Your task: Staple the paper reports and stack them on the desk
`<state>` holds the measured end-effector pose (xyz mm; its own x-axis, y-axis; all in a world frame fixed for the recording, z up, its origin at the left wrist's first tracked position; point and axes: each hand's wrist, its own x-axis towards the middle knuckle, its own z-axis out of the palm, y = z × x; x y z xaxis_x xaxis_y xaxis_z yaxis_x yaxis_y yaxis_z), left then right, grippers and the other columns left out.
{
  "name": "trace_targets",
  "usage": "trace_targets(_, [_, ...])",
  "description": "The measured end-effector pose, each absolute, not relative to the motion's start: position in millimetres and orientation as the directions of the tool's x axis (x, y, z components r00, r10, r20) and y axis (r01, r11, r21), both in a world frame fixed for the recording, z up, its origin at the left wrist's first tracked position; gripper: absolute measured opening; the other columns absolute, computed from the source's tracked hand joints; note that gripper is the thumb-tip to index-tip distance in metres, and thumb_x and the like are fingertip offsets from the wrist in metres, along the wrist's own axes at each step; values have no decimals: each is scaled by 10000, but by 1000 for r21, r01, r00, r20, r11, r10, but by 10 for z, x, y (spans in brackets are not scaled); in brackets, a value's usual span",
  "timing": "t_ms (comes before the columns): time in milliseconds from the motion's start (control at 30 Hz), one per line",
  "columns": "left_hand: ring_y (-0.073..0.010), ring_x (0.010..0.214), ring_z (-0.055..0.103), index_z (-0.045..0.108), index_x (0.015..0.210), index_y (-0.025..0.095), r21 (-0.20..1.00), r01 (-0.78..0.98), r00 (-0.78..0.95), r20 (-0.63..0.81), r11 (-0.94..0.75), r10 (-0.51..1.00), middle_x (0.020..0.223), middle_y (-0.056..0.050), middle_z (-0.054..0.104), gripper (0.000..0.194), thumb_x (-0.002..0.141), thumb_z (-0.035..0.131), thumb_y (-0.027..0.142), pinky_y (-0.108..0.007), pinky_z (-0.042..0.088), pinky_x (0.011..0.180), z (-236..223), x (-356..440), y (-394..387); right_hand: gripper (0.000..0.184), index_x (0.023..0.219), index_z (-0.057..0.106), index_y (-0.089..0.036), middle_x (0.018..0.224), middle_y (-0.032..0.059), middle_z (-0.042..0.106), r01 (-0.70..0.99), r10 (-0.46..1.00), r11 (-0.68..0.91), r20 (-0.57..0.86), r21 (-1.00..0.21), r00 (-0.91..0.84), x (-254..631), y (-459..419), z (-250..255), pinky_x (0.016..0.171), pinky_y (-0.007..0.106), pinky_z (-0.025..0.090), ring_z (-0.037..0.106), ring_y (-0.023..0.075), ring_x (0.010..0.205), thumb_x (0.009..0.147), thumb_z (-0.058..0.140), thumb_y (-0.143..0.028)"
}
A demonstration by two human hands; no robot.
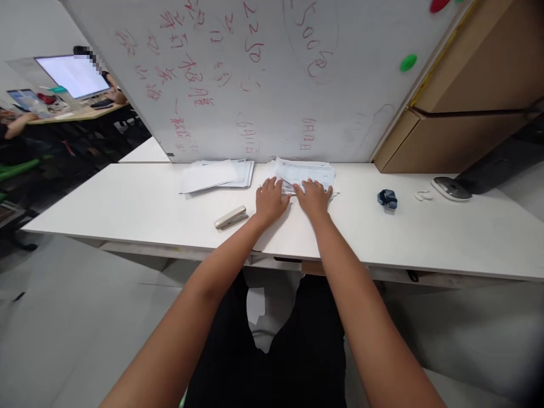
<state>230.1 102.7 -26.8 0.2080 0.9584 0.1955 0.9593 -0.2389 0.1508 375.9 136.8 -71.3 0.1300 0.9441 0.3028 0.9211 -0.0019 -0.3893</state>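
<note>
A loose pile of printed papers [308, 170] lies on the white desk [140, 204], up against the whiteboard. My left hand [271, 201] rests at the pile's near left corner with its fingers spread. On the near right part of the pile, my right hand [314, 198] lies with fingers apart. Both hands touch the papers, and neither is closed round anything. Left of my left hand is a beige stapler [232, 217]. Behind it sits a second stack of papers [219, 174], a blank sheet on top.
A whiteboard [272, 102] with red writing stands along the desk's back edge. To the right are a small dark blue object [387, 199], a white piece [423, 195], a computer mouse [451, 188] and cardboard boxes [450, 141]. Other people sit near a monitor [72, 75] at far left.
</note>
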Motion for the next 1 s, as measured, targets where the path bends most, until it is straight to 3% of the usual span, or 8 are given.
trace_targets(167, [-279,1456,118,185,1499,128,273,962,-22,78,0,997,1585,-124,142,724,937,173,584,-400,183,1157,-494,2295,1358,488,1179,612,-202,1358,134,547,932,935,-16,324,-363,142,3749,1390,-708,1047,613,163,436,300,1267,994,201,-390])
trace_targets(367, [-327,1455,-91,255,1482,286,281,955,97,14,-97,995,1607,2,44,650,911,241,596,-550,123,1141,-531,2255,1341,434,1094,608,-130,986,152,706,968,919,26,386,-248,74,3733,1427,-727,1063,474,188,609,255,984,984,208,-256])
trace_targets(533, [-324,1458,-62,216,1493,217,298,953,37,45,-49,998,1601,-80,84,688,908,246,579,-563,101,1137,-544,2274,1341,392,1120,596,-138,897,126,707,982,910,86,415,-167,-10,3744,1408,-731,1039,411,204,622,238,898,954,249,-214])
trace_targets(733, [-347,1452,-86,189,1501,174,305,950,63,20,-67,998,1597,-102,94,703,911,267,548,-572,69,1137,-556,2273,1341,382,1068,633,-154,829,104,704,988,898,87,439,-129,-22,3766,1393,-750,1025,390,216,621,227,825,933,279,-198])
trace_targets(867, [-346,1456,10,364,1437,193,374,923,48,122,-91,991,1577,-113,190,628,917,323,542,-562,106,1135,-576,2277,1344,320,994,646,-171,773,72,705,982,859,152,507,-115,-73,3780,1397,-785,1011,402,246,621,214,751,912,337,-174])
trace_targets(1000, [-294,1416,243,580,1243,196,560,804,51,268,-199,962,1425,-122,469,508,929,367,534,-493,159,1149,-560,2249,1382,270,929,664,-182,790,54,720,964,796,248,588,-101,-143,3756,1384,-789,1010,390,261,631,194,749,905,396,-179])
